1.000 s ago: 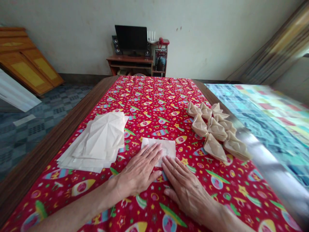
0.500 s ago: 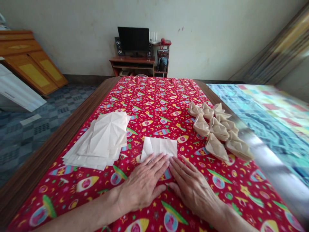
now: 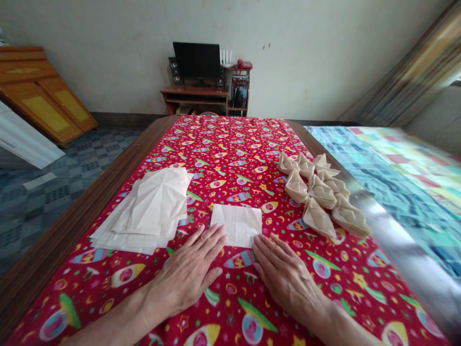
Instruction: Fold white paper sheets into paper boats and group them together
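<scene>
A small folded white paper (image 3: 237, 224) lies flat on the red patterned tablecloth (image 3: 230, 144). My left hand (image 3: 187, 271) rests flat and open on the cloth, fingertips at the paper's lower left corner. Flat and open as well, my right hand (image 3: 284, 276) has its fingertips just by the paper's lower right corner. Neither hand holds anything. A stack of creased white paper sheets (image 3: 149, 209) lies to the left. Several folded beige paper boats (image 3: 319, 194) sit grouped at the right.
The table's wooden edge (image 3: 90, 202) runs along the left. A bed with a blue-green checked cover (image 3: 403, 173) borders the right side. A desk with a monitor (image 3: 196, 60), speakers and a red telephone stands against the far wall. Wooden panels (image 3: 39, 91) lean at the left.
Both hands have slid back toward me and apart, off the folded paper, which now lies almost fully uncovered. The left hand moved left, the right hand stayed to the right.
</scene>
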A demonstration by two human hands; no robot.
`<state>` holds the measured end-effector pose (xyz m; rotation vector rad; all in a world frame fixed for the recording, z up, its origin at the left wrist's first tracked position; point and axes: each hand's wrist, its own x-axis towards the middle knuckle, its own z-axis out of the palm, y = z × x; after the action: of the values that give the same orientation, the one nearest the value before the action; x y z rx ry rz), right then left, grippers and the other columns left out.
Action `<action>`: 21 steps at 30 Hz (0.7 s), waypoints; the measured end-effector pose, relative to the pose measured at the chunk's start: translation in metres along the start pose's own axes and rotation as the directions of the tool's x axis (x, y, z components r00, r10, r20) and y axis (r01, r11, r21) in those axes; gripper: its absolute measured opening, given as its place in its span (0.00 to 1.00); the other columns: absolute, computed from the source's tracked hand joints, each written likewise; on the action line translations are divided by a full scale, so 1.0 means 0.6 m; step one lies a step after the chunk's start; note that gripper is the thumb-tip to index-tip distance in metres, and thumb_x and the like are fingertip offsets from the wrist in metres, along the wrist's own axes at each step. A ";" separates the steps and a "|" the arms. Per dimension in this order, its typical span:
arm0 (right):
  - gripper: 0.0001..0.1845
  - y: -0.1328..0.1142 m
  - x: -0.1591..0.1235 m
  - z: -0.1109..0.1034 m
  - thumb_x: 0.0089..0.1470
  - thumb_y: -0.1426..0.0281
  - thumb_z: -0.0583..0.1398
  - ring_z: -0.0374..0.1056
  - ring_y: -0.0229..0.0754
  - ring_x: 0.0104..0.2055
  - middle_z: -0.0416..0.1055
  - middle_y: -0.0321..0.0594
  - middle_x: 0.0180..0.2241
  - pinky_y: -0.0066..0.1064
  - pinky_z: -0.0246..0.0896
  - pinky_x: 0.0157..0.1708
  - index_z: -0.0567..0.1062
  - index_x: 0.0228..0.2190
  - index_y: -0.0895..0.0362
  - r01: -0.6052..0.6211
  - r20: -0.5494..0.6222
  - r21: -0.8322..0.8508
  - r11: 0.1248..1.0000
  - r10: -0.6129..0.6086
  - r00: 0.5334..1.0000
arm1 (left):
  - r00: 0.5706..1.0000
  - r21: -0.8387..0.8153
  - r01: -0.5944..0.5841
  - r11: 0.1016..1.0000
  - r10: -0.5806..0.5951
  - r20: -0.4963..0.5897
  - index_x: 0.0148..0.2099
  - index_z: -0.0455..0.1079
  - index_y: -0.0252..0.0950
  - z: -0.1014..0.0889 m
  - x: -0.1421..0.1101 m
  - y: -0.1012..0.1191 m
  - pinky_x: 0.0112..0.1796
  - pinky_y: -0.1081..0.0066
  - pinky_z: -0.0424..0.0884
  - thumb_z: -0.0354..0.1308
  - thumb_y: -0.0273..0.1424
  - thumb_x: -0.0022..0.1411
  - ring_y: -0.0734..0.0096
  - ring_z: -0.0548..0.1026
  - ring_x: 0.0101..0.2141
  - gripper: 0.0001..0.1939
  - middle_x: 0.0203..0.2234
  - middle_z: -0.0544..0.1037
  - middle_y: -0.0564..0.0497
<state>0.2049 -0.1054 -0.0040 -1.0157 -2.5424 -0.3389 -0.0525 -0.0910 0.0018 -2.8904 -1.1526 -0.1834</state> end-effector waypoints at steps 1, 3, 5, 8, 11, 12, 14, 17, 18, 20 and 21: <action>0.16 -0.001 0.001 0.001 0.59 0.76 0.53 0.65 0.51 0.54 0.71 0.51 0.50 0.44 0.66 0.51 0.73 0.47 0.65 0.006 -0.008 -0.011 1.000 -0.007 1.000 | 1.000 -0.007 -0.004 1.000 0.004 0.002 0.66 0.48 0.32 -0.001 0.003 0.004 0.62 0.58 0.49 0.43 0.41 0.68 0.61 0.48 0.64 0.29 0.65 0.50 0.45; 0.16 -0.002 0.002 0.003 0.58 0.76 0.53 0.67 0.52 0.53 0.71 0.51 0.49 0.43 0.67 0.50 0.74 0.46 0.66 0.015 -0.027 -0.030 0.999 -0.016 1.000 | 0.999 -0.034 -0.033 0.999 0.033 0.006 0.66 0.48 0.32 -0.001 0.016 0.015 0.62 0.59 0.49 0.43 0.43 0.68 0.61 0.47 0.64 0.30 0.65 0.50 0.45; 0.16 -0.002 0.001 0.004 0.58 0.76 0.53 0.67 0.52 0.52 0.72 0.51 0.48 0.43 0.68 0.49 0.74 0.45 0.66 0.009 -0.045 -0.037 0.999 -0.011 0.999 | 0.997 -0.070 -0.080 0.994 0.081 0.013 0.66 0.48 0.32 0.000 0.034 0.025 0.62 0.60 0.49 0.43 0.43 0.68 0.63 0.47 0.64 0.30 0.65 0.51 0.46; 0.16 -0.003 -0.001 0.004 0.58 0.76 0.53 0.68 0.50 0.52 0.72 0.50 0.48 0.42 0.68 0.49 0.74 0.46 0.64 -0.013 -0.064 -0.017 1.000 0.011 0.998 | 0.992 -0.105 -0.128 0.986 0.130 0.008 0.66 0.49 0.32 0.005 0.065 0.028 0.62 0.60 0.49 0.42 0.41 0.69 0.63 0.47 0.64 0.28 0.65 0.51 0.46; 0.16 -0.002 -0.001 0.002 0.59 0.74 0.53 0.67 0.48 0.52 0.72 0.49 0.48 0.43 0.65 0.52 0.74 0.47 0.62 -0.044 -0.037 0.016 0.999 0.045 0.998 | 0.993 -0.121 -0.117 0.986 0.115 -0.020 0.65 0.50 0.33 0.012 0.090 0.018 0.62 0.59 0.49 0.41 0.41 0.69 0.63 0.47 0.64 0.27 0.65 0.51 0.44; 0.17 0.000 0.001 0.002 0.60 0.72 0.53 0.66 0.48 0.54 0.71 0.49 0.50 0.45 0.63 0.54 0.73 0.49 0.61 -0.064 -0.006 0.028 0.998 0.064 0.998 | 0.994 -0.116 -0.108 0.987 0.106 -0.022 0.65 0.50 0.33 0.014 0.096 0.013 0.62 0.59 0.49 0.40 0.41 0.70 0.62 0.46 0.64 0.27 0.65 0.51 0.44; 0.22 0.008 0.007 0.003 0.61 0.67 0.53 0.60 0.49 0.58 0.65 0.49 0.55 0.48 0.57 0.57 0.67 0.55 0.62 -0.096 0.088 0.054 0.994 0.091 0.992 | 0.995 -0.100 -0.094 0.991 0.092 -0.024 0.65 0.49 0.30 0.016 0.105 0.006 0.62 0.58 0.48 0.39 0.42 0.70 0.61 0.45 0.65 0.28 0.65 0.50 0.42; 0.31 0.029 0.022 0.013 0.62 0.61 0.51 0.47 0.49 0.65 0.51 0.51 0.62 0.50 0.51 0.59 0.54 0.61 0.63 -0.101 0.218 0.088 0.991 0.080 0.973 | 0.996 -0.073 -0.085 0.994 0.082 -0.042 0.65 0.47 0.28 0.017 0.113 -0.001 0.62 0.58 0.48 0.40 0.43 0.69 0.59 0.44 0.65 0.31 0.65 0.50 0.40; 0.32 0.037 0.027 0.018 0.62 0.61 0.50 0.44 0.48 0.65 0.49 0.51 0.63 0.50 0.50 0.60 0.52 0.62 0.63 -0.107 0.232 0.088 0.990 0.084 0.969 | 0.996 -0.064 -0.081 0.995 0.078 -0.053 0.66 0.47 0.27 0.017 0.114 -0.002 0.62 0.59 0.48 0.40 0.44 0.69 0.60 0.45 0.65 0.31 0.64 0.50 0.39; 0.31 0.053 0.036 0.028 0.62 0.61 0.50 0.43 0.49 0.66 0.51 0.53 0.62 0.51 0.48 0.60 0.54 0.61 0.65 -0.123 0.226 0.068 0.990 0.105 0.968 | 0.996 -0.047 -0.069 0.997 0.066 -0.061 0.66 0.47 0.27 0.017 0.115 -0.007 0.62 0.59 0.48 0.40 0.45 0.68 0.60 0.45 0.65 0.32 0.64 0.50 0.39; 0.30 0.060 0.040 0.032 0.63 0.62 0.50 0.44 0.49 0.65 0.52 0.54 0.62 0.51 0.48 0.60 0.55 0.61 0.66 -0.133 0.228 0.056 0.989 0.117 0.967 | 0.997 -0.039 -0.060 0.997 0.058 -0.059 0.65 0.48 0.27 0.017 0.115 -0.011 0.62 0.59 0.48 0.39 0.45 0.69 0.60 0.45 0.65 0.32 0.64 0.50 0.40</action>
<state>0.2092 -0.0583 -0.0077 -1.2430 -2.6482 -0.1013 -0.0063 -0.0386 -0.0002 -2.9286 -1.0650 -0.2901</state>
